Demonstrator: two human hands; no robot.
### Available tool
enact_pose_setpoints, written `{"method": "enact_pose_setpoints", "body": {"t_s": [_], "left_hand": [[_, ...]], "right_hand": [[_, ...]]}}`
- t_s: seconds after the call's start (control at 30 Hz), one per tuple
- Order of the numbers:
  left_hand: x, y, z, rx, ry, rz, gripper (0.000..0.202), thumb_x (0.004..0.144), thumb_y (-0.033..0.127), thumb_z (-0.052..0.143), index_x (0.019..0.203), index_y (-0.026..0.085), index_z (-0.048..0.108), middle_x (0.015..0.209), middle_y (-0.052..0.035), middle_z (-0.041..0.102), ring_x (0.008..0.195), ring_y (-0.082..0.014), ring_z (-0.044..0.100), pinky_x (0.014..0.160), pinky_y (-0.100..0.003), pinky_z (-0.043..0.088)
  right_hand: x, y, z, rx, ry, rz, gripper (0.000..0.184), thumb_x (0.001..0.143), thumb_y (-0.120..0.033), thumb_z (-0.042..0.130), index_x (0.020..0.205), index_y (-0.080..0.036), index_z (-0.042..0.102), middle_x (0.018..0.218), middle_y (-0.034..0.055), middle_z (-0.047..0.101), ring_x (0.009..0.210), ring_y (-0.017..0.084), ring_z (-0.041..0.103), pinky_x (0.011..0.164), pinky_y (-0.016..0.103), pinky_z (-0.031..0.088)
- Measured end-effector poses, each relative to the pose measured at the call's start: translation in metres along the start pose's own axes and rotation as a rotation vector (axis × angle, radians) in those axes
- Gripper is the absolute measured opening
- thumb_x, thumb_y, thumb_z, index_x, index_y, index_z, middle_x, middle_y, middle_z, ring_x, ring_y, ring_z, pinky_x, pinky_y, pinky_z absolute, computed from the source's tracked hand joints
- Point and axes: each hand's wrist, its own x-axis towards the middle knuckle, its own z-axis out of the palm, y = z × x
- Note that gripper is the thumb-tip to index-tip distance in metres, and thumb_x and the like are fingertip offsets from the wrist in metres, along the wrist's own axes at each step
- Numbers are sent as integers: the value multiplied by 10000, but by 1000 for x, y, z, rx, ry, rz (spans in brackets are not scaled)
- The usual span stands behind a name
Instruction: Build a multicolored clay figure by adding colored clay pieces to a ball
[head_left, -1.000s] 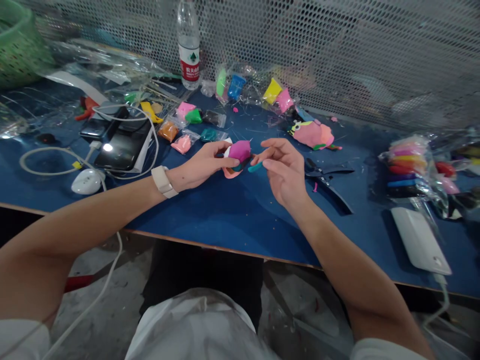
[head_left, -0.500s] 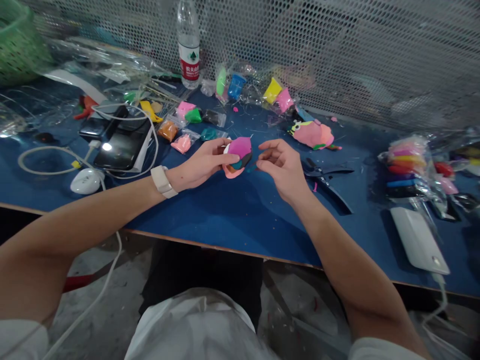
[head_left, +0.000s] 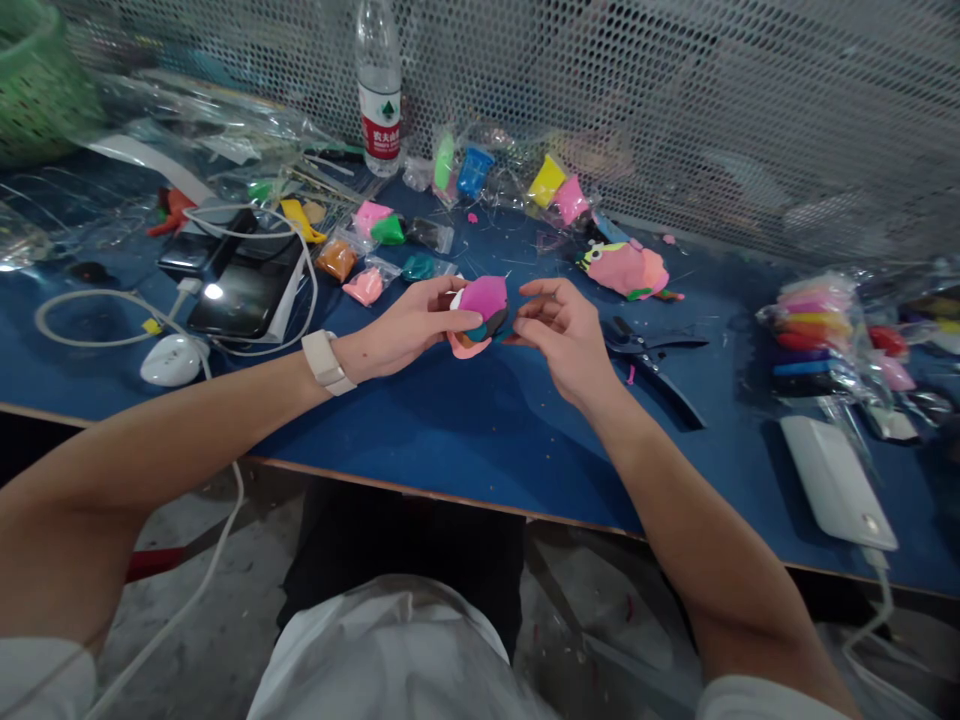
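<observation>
My left hand grips a clay figure between thumb and fingers, above the blue table. The figure has a magenta top, dark and teal parts at its right side and a salmon-pink underside. Close to its right side, my right hand pinches a small teal piece of clay, mostly hidden by the fingertips. Whether that piece touches the figure I cannot tell. A pink clay figure with a white eye lies beyond my right hand. Dark-handled pliers rest beside my right wrist.
Small bags of colored clay, such as an orange one and a teal one, lie behind my left hand. A water bottle stands at the mesh panel. Phones and cables lie left; a white power bank lies right.
The teal piece in my right fingers is now closer to the figure's right side. The figure has shifted very slightly to the right; my left hand keeps its grip.
</observation>
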Motion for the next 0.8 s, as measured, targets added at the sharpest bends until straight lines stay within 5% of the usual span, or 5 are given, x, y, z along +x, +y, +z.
{"method": "enact_pose_setpoints", "body": {"t_s": [0.47, 0.8], "left_hand": [[0, -2, 2, -139, 38, 23, 524, 841, 402, 1058, 1205, 190, 746, 1119, -42, 796, 953, -155, 774, 830, -263, 629], [2, -9, 1, -213, 64, 77, 491, 842, 435, 1067, 1152, 203, 765, 1091, -24, 786, 932, -149, 764, 851, -275, 635]], "right_hand": [[-1, 8, 4, 18, 36, -139, 615, 763, -653, 1057, 1072, -312, 650, 868, -54, 697, 811, 183, 780, 768, 371, 760], [-6, 7, 10, 27, 87, -232, 426, 811, -579, 1036, 956, -300, 748, 901, -27, 757, 838, 192, 794, 810, 399, 774]]}}
